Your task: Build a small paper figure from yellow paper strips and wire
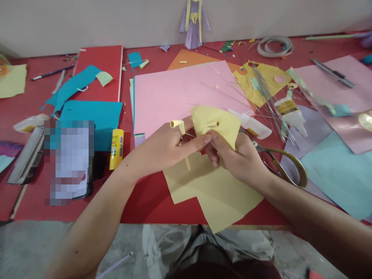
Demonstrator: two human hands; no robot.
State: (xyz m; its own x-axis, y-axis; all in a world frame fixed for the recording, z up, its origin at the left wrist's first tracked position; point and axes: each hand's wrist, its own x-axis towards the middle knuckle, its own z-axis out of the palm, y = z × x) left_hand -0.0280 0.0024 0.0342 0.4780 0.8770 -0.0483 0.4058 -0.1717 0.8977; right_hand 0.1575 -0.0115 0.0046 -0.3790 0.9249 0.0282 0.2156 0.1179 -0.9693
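Both hands meet above the red table, closed around a curved piece of yellow paper (223,118). My left hand (177,145) presses its thumb against the paper's lower edge. A small rolled yellow paper tube (177,124), bent at one end, sticks up beside that hand, with thin wire near it. My right hand (238,153) pinches the paper from the other side, where another small rolled end shows. The fingers hide how the tubes and paper join. Under the hands lies a larger yellow sheet (229,197), overhanging the table's front edge. Scissors (290,166) lie beside my right hand.
Pink sheets (180,85) lie behind the hands. A yellow glue stick (116,149) stands at left, near a blurred-out phone-like object (71,162). Glue bottles (290,112), thin wires (267,97) and a craft knife (334,73) lie right. A paper doll (194,23) leans on the wall.
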